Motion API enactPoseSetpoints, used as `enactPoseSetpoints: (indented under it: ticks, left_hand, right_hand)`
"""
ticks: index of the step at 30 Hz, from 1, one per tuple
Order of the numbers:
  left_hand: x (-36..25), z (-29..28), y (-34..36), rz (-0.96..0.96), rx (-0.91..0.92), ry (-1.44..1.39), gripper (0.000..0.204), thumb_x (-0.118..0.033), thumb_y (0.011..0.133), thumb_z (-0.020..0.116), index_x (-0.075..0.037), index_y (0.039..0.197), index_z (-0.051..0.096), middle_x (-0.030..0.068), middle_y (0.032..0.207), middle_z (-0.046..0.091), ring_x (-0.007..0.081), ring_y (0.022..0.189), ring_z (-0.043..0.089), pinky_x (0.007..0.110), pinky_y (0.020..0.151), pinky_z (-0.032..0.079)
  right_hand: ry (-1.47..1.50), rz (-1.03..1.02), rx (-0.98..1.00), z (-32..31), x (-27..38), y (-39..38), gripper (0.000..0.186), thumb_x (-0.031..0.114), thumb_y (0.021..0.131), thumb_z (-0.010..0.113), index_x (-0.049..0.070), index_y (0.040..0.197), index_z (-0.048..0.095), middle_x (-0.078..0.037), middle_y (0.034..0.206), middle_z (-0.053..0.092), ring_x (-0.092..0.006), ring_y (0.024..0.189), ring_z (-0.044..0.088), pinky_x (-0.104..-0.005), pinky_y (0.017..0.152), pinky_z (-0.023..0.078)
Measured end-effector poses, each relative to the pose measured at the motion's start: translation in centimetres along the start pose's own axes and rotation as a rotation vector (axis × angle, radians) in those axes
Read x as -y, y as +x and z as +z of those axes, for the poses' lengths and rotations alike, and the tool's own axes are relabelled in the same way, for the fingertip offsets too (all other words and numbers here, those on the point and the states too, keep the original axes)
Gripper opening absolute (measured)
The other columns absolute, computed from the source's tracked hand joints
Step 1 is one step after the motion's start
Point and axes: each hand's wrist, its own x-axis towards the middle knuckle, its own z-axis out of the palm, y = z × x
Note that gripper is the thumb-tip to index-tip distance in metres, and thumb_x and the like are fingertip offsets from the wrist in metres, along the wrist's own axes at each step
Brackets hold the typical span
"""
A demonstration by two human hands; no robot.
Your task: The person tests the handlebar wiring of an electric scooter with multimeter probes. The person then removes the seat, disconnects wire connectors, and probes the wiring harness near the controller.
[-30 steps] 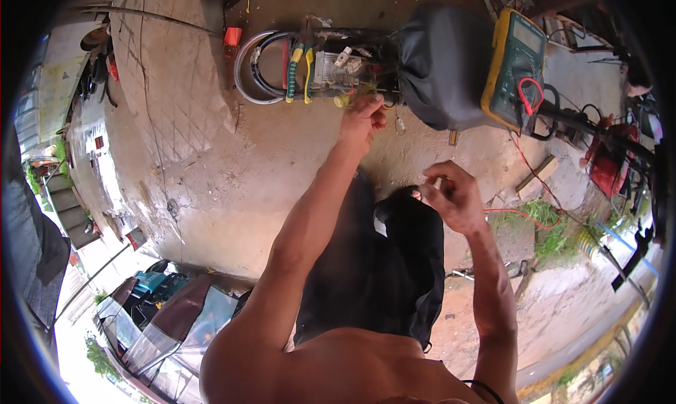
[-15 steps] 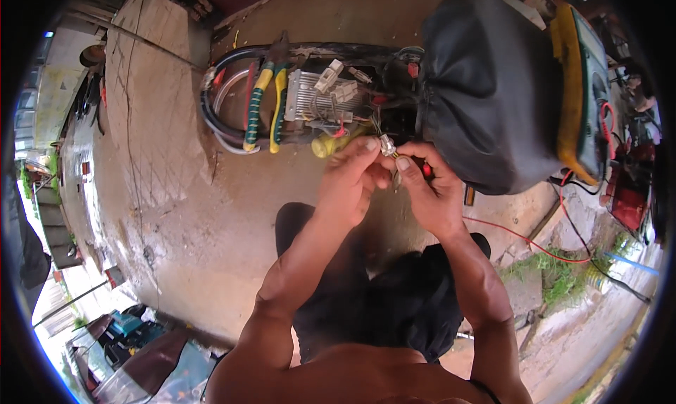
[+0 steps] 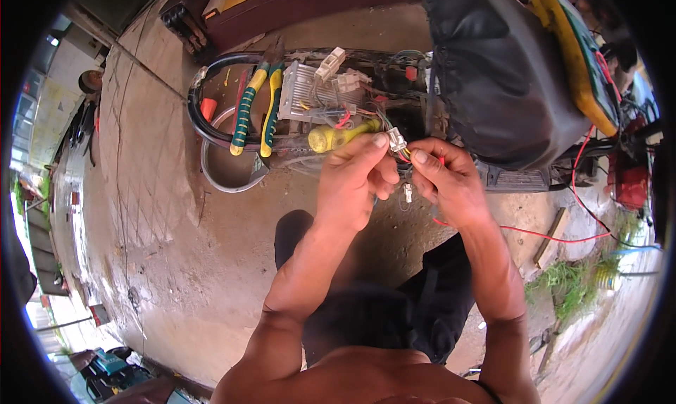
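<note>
A white plastic wire connector [image 3: 396, 140] with several coloured wires [image 3: 405, 154] is between my hands, above the edge of an opened vehicle frame. My left hand [image 3: 352, 182] is closed, its thumb against the connector's left side and its fingers curled beneath. My right hand [image 3: 451, 182] pinches the wires just behind the connector; something red shows at its fingers. Below them dangles a smaller white connector [image 3: 408, 193]. Just left of the connector lies a yellow-handled screwdriver [image 3: 327, 139], near a finned metal box [image 3: 301, 94] with more white plugs [image 3: 331, 64] on it.
Green-and-yellow pliers [image 3: 257, 108] lie across the frame's left end, beside a black curved tube [image 3: 193, 108]. A black covered seat [image 3: 500, 73] stands at the right with a yellow multimeter [image 3: 577, 59] on it. A red lead [image 3: 556, 236] trails over the ground.
The view has shifted. My hands have moved slightly right with the connector, more of whose wires now show. The smaller dangling connector is now plainly visible beneath them.
</note>
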Motion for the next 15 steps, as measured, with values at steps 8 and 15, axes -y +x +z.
enactPoseSetpoints:
  ticks: [8,15]
  left_hand:
    - [0.31,-0.23,0.16,0.024,0.044,-0.062,0.024,-0.023,0.103,0.066,-0.006,0.085,0.069,0.0035,0.065,0.065,0.0106,0.050,0.054,0.024,0.045,0.043]
    - [0.16,-0.81,0.03,0.032,0.046,0.010,0.024,-0.023,0.103,0.066,-0.006,0.086,0.070,0.0037,0.065,0.066,0.0103,0.049,0.054,0.023,0.045,0.042]
  right_hand:
    - [0.103,0.032,-0.004,-0.06,-0.56,0.08,0.022,0.025,0.104,0.067,0.004,0.109,0.071,0.004,0.069,0.056,-0.0044,0.058,0.046,-0.0223,0.051,0.033]
    - [0.132,0.090,-0.009,0.06,-0.62,0.16,0.020,0.023,0.102,0.069,0.004,0.107,0.071,0.004,0.068,0.056,-0.0045,0.057,0.046,-0.0219,0.050,0.033]
